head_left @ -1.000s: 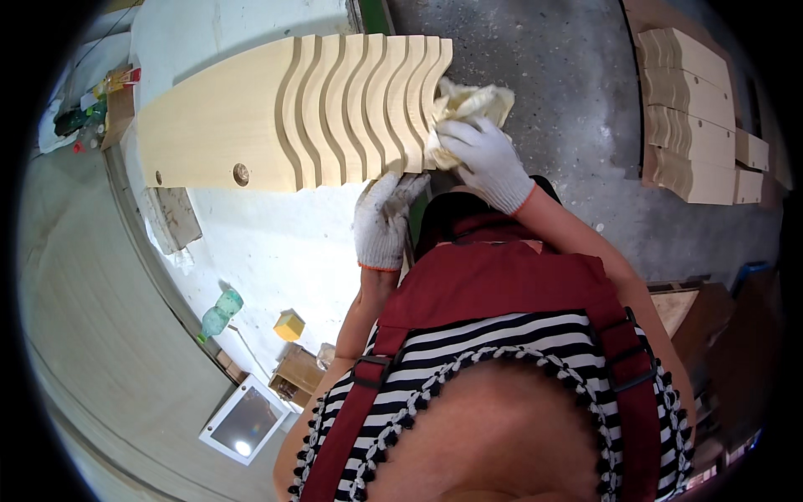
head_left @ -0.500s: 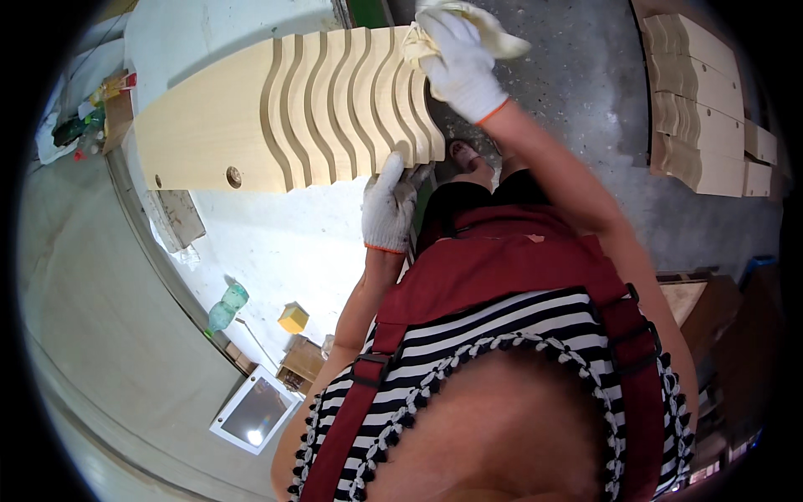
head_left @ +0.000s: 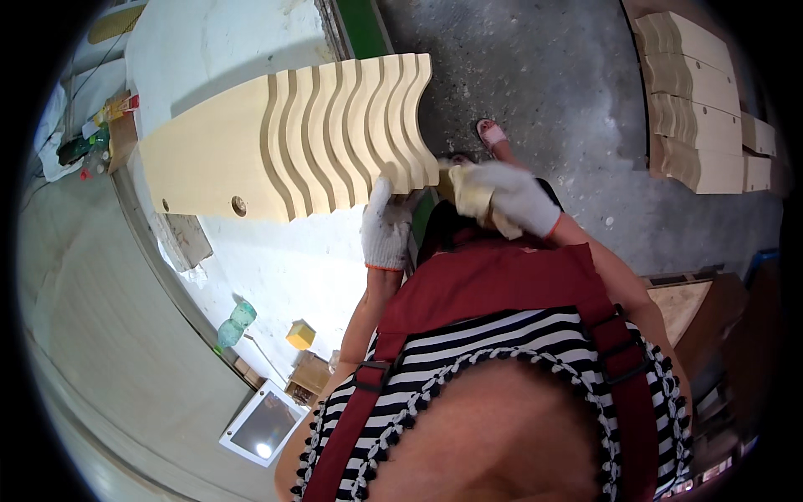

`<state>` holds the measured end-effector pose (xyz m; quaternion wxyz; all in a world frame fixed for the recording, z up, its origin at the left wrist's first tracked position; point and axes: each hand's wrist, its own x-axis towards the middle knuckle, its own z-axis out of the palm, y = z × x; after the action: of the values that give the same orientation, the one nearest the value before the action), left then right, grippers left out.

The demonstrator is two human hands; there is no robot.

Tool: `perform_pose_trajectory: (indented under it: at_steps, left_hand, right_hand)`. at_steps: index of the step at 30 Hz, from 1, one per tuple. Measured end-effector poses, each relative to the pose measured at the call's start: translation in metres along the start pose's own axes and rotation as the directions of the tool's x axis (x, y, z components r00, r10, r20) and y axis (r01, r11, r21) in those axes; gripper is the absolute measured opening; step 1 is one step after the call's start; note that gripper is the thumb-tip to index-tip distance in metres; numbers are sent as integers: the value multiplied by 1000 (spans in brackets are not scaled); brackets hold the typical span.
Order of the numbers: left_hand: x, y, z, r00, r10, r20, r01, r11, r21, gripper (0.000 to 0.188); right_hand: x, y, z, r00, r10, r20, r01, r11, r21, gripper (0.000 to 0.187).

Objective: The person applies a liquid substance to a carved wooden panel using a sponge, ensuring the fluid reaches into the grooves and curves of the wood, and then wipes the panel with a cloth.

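Note:
A pale wooden panel (head_left: 251,151) with several wavy stepped ridges lies on the white workbench (head_left: 276,268), its ridged end overhanging toward me. My left hand (head_left: 386,227), in a white glove, grips the panel's near edge from below. My right hand (head_left: 510,197), also gloved, is closed on a yellowish cloth (head_left: 470,194) and presses it at the panel's near corner.
Stacks of similar wooden panels (head_left: 698,100) lie on the concrete floor at the upper right. On the bench's left edge stand a green bottle (head_left: 236,322), a yellow block (head_left: 301,335) and small boxes. A foot in a sandal (head_left: 493,138) shows on the floor.
My right hand with the cloth swept from the panel's near corner up to its far end, then came back down to the near corner. The left hand stayed on the panel.

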<state>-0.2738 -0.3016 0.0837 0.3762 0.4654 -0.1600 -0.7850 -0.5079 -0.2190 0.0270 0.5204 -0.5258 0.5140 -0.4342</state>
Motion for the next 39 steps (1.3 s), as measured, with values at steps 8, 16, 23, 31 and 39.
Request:
perform_pose_trajectory:
  at_steps: [8,16,23,31,39]
  left_hand:
    - [10,-7,-10,1000,5,-24,-4,998,66,56]
    - [8,-9,-15,998,-14,-56,12,999,-33,50]
    - [7,-12,-12,987,102,120,-109,993,52,50]
    - [8,-8,-1,1000,10,-9,-9,999,32,56]
    - [3,-18,-24,991,82,108,-77,996,-55,73]
  right_hand:
    - [166,6,4,680,-133,-721,124,990,-66,42]
    - [129,3,48,641,-219,-736,127,975,-180,38]
    - [71,11,53,879,-195,-436,133,977,-168,34]
    - [-26,20,39,988,-94,122,99,995,-32,26]
    - [164,-23,-32,782,-554,-286,317,748,-583,49]
